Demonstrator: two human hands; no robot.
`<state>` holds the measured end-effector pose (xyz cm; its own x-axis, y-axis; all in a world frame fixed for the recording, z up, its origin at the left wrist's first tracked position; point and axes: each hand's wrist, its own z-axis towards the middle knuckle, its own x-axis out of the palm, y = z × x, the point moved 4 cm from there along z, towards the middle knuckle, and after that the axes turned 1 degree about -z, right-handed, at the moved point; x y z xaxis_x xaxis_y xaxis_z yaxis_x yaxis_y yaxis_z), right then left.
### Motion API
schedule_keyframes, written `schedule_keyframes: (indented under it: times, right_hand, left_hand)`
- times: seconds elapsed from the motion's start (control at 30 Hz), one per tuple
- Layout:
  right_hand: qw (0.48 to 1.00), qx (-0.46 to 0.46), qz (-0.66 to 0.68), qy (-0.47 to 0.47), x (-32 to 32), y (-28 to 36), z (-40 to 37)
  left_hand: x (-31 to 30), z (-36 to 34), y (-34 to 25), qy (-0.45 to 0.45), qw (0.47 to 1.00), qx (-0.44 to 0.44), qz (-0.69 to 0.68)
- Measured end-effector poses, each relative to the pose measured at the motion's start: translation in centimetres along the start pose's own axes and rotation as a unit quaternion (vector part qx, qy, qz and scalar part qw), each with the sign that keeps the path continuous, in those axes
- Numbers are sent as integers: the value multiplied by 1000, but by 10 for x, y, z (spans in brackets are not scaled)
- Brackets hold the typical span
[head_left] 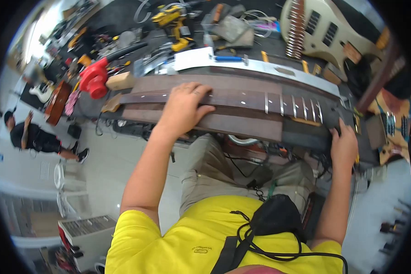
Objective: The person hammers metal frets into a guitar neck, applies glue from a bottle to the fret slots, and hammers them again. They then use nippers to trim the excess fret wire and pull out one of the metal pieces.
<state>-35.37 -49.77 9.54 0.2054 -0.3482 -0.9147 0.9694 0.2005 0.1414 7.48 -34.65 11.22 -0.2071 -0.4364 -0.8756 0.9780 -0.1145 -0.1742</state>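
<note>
A dark guitar neck point(242, 97) lies across brown boards point(255, 126) on the bench, with several metal frets at its right part. My left hand point(185, 107) rests over the neck's left half, fingers curled across it and thumb apart on the near side. At the bench's right end my right hand point(344, 141) is closed around a dark tool point(340, 122), just right of the neck's fretted end. The tool is too small to identify. A long metal straightedge point(278, 72) lies behind the boards.
A red blower point(95, 78) and a wooden block point(120, 81) sit at the left. Behind are a yellow drill point(172, 20), a blue pen-like tool point(228, 59) and a pale guitar body point(326, 32). A person point(36, 135) stands on the floor at far left.
</note>
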Motion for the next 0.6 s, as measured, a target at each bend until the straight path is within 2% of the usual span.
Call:
schedule_keyframes:
  times: [0.13,0.33,0.47,0.6]
  right_hand:
    - [999,-15,0,-34,1,-1,-2]
    - [1000,-1,6,0,4,-5,2]
    - [999,-28,-2,17,11,-3,-2]
    - [999,-32,4,14,13,-3,-3]
  left_hand:
    - [-3,6,-8,5,1000,-6,-24]
    - [-4,4,1,13,999,-4,-30]
    - [-4,-5,11,-21,1000,14,-19]
    - [-3,-6,16,-18,999,18,-20]
